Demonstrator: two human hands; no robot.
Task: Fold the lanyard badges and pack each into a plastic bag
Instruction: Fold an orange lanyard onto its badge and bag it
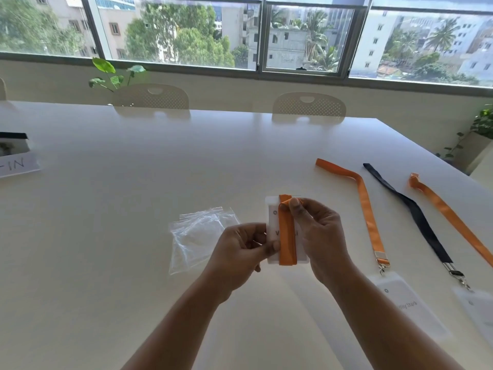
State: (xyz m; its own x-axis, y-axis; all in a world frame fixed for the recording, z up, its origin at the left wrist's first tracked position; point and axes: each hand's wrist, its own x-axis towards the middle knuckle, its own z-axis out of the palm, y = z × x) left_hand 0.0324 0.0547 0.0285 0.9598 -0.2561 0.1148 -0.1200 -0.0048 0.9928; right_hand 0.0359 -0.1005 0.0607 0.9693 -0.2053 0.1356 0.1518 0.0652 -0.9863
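I hold a white badge card [273, 225] upright above the table, with its orange lanyard [287, 236] wound lengthwise around it. My left hand [244, 252] pinches the card's lower left edge, thumb on the strap. My right hand [318, 236] grips the right side, thumb pressing the strap's top fold. Clear plastic bags [198, 236] lie flat on the table just left of my hands.
On the white table [133, 169] to the right lie an orange lanyard [365, 204] with its badge [405, 303], a dark blue lanyard [416, 214] with a badge [477, 308], and another orange strap [453, 220]. A paper sign [16, 164] sits far left. Two chairs stand behind.
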